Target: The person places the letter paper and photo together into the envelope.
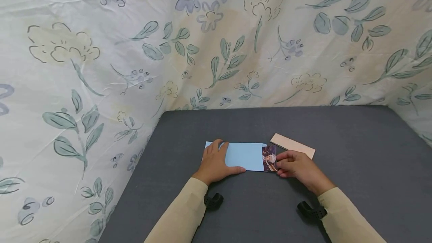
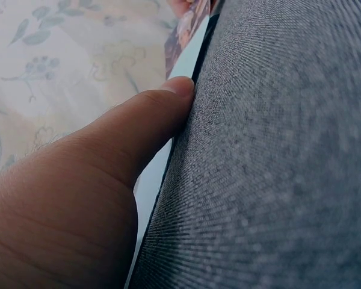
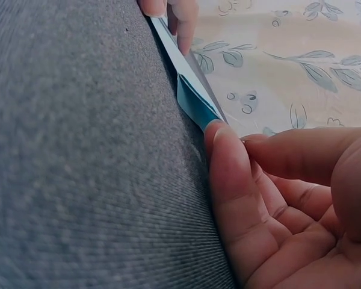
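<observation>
A light blue envelope (image 1: 244, 156) lies flat on the dark grey table. My left hand (image 1: 215, 162) rests on its left part, fingers at the upper edge and thumb along the lower edge. At the envelope's right end sits a dark picture card (image 1: 269, 158) printed with a figure, its left side meeting the envelope. My right hand (image 1: 293, 168) pinches the card's right edge between thumb and fingertips. In the right wrist view, blue layers (image 3: 195, 105) bow up slightly just ahead of the pinching fingers. The card's printed face is hidden in that view.
A flat pale pink strip (image 1: 293, 145) lies slanted on the table behind my right hand, close to the card. The grey table (image 1: 354, 168) reaches back to a floral cloth (image 1: 216, 40) hanging behind it and at the left.
</observation>
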Motion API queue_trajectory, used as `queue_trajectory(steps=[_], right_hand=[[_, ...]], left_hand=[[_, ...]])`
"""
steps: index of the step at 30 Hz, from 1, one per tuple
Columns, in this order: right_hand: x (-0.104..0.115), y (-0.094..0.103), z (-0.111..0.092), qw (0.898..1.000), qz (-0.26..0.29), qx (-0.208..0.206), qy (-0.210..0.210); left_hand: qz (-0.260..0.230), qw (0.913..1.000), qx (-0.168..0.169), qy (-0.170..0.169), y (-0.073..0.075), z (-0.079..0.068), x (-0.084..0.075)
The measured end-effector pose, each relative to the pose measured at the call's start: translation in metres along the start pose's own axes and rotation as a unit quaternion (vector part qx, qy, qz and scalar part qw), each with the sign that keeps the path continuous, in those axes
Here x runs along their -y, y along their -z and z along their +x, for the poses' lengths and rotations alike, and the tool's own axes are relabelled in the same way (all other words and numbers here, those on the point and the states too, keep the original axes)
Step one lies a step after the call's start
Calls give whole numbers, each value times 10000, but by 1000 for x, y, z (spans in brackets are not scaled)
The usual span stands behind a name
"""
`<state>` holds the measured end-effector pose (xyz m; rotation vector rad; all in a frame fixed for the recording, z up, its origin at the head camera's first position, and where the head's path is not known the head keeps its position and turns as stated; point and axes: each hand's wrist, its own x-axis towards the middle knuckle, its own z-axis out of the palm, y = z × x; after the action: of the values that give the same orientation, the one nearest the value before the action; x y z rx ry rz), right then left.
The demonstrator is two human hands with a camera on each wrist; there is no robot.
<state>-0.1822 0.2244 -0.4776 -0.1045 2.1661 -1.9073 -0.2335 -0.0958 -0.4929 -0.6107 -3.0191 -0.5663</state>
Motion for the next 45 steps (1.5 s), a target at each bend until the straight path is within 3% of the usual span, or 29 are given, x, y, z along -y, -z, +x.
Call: queue_trajectory(steps=[45], right_hand=[[1,-18,-2,9999,-99,-82,45]], left_hand=[[-97,9999,117,-21,1,-2,-3]])
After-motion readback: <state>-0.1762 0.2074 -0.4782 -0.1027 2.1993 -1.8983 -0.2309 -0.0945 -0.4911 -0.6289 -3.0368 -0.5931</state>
